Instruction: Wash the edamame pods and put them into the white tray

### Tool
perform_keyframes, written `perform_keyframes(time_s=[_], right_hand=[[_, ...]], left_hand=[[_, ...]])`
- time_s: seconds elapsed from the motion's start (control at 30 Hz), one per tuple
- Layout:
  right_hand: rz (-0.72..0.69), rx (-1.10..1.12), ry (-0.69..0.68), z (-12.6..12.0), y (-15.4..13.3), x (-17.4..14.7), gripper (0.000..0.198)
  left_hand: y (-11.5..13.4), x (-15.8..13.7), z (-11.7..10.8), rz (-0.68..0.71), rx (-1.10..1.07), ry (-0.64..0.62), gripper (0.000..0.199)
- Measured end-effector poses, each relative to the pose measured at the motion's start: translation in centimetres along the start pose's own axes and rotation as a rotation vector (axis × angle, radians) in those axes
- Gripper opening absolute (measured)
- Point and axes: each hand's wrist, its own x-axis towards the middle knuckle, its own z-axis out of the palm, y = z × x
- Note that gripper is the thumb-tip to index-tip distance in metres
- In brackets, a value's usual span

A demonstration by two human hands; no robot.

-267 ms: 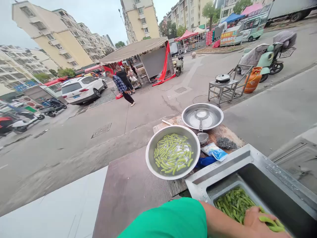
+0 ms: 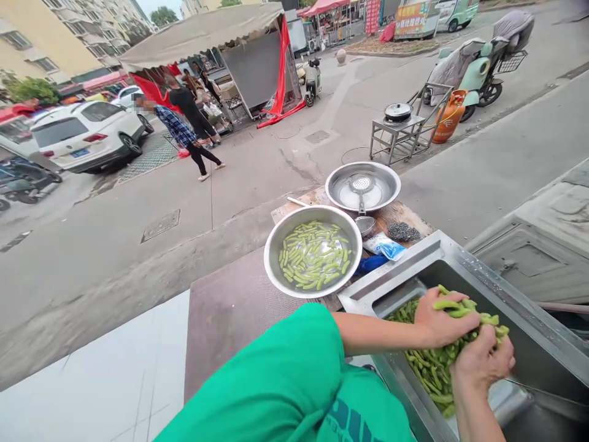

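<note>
My left hand (image 2: 439, 322) and my right hand (image 2: 483, 362) meet over the steel sink (image 2: 442, 245), fingers curled around a clump of plump green pod-like pieces (image 2: 460, 310). Whether these are pods or something else, I cannot tell. Below my hands, a metal tray (image 2: 510, 399) in the sink holds many more of them, partly hidden by my forearms. A wide steel basin (image 2: 271, 261) left of the sink has similar pieces lying in water.
Behind the basin, another steel basin (image 2: 393, 196) holds a perforated ladle (image 2: 362, 185). Steel wool (image 2: 403, 231) and a blue-white packet (image 2: 385, 245) lie on a wooden board. Beyond are a metal cart (image 2: 398, 126), an orange gas cylinder (image 2: 448, 116) and a walking person (image 2: 177, 126).
My left hand has risen from low in the sink with green pieces in it. My right hand has come into view, closed around the same clump. The view has tilted down.
</note>
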Motion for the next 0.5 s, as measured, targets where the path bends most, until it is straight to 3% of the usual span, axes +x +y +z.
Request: perform_keyframes(time_s=[0.07, 0.13, 0.23, 0.37, 0.5], right_hand=[[-0.085, 0.125, 0.040, 1.8, -3.8, -1.3, 0.065], [-0.233, 0.216, -0.048, 4.2, -7.9, -3.0, 0.062], [-0.402, 0.321, -0.271, 8.9, -13.3, -6.1, 0.060], [-0.441, 0.415, -0.570, 16.4, -17.4, -10.6, 0.067], [-0.467, 0.402, -0.727, 21.7, -18.1, -13.7, 0.037]], left_hand=[[1.4, -0.2, -4.3, 0.143, -0.038, 0.193, 0.036], [2.4, -0.5, -9.4, 0.246, -0.037, 0.371, 0.035], [2.3, -0.7, -17.5, 0.257, 0.007, 0.586, 0.034], [-0.3, 0.1, -26.5, 0.003, 0.071, 0.725, 0.042], [-3.2, 1.2, -31.7, -0.272, 0.234, 0.673, 0.060]])
